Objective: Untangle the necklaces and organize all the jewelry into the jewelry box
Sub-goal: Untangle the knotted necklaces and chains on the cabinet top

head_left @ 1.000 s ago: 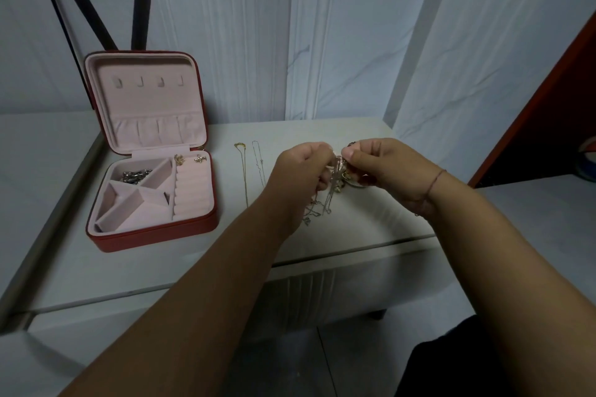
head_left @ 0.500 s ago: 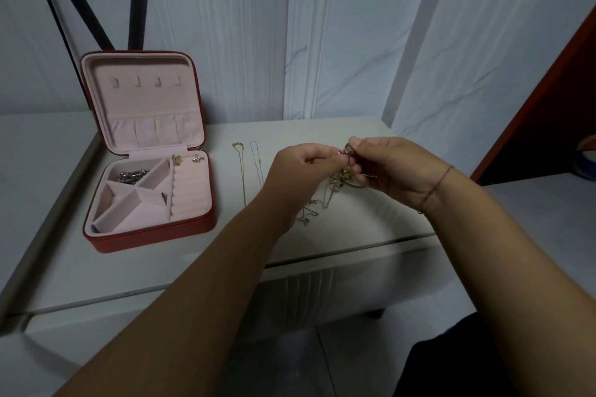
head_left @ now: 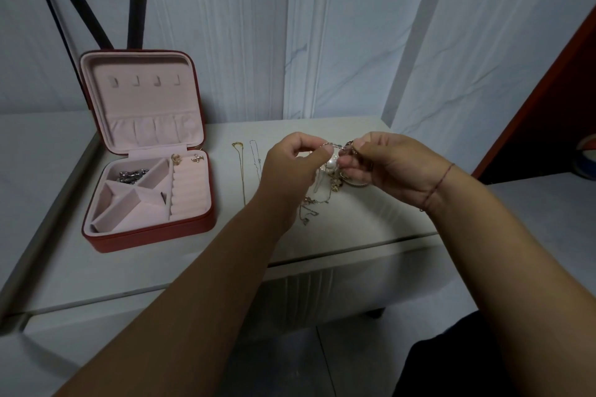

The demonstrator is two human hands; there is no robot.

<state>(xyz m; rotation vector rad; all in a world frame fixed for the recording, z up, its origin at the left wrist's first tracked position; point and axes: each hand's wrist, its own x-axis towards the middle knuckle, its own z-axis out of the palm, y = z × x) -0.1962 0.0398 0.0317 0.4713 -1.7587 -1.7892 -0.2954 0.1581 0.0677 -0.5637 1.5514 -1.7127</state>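
My left hand (head_left: pixel 295 167) and my right hand (head_left: pixel 383 167) both pinch a thin chain of the tangled necklaces (head_left: pixel 325 185), lifted just above the white table (head_left: pixel 180 255). A pearl (head_left: pixel 332 165) hangs between the hands, and chain ends trail down onto the tabletop. A gold necklace (head_left: pixel 241 171) and a silver necklace (head_left: pixel 254 158) lie stretched out straight to the left of my hands. The red jewelry box (head_left: pixel 151 235) stands open at the left, with a silver piece (head_left: pixel 132 176) in a back compartment and two earrings (head_left: pixel 185 158) near the ring rolls.
The table's front edge runs just below my forearms. A white draped backdrop hangs behind the table. Black stand legs (head_left: pixel 74 3) rise behind the box. A red panel (head_left: pixel 548 74) leans at the right.
Both hands have drawn slightly apart, pulling the chain taut between them. The pearl now shows between the hands.
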